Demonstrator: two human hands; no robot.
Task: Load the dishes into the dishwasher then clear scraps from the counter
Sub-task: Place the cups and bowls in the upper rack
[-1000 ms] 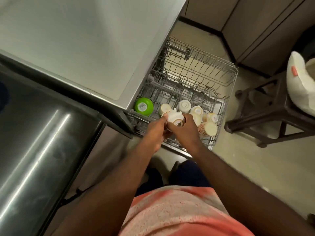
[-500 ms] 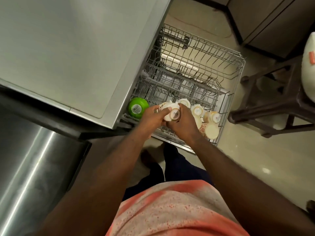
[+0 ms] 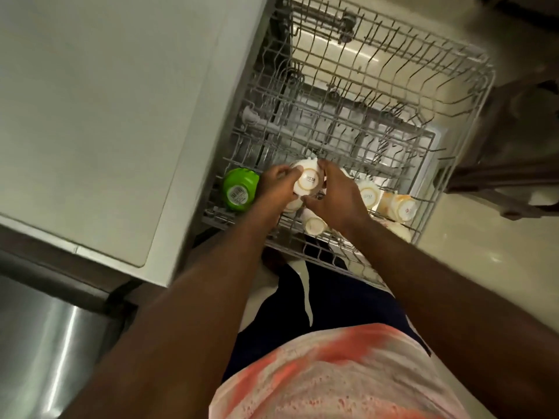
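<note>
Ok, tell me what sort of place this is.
Probably a home kitchen: a pulled-out dishwasher rack with upturned cups in it, a pale countertop beside it, and a brushed-steel appliance front at lower left.

Hands: two, the left hand (image 3: 273,189) and the right hand (image 3: 335,201).
White cups: six in sight. One is the held cup (image 3: 307,182). The other five are the rack cups (image 3: 369,194). A white sliver behind the right hand could be a seventh, but I cannot tell.
Green bowl (image 3: 240,190): one.
Wire rack (image 3: 393,95): one.
Dark stool (image 3: 514,176): one, blurred at the right edge.
Barcode stickers: one, on the green bowl's base.
People: one.
</note>
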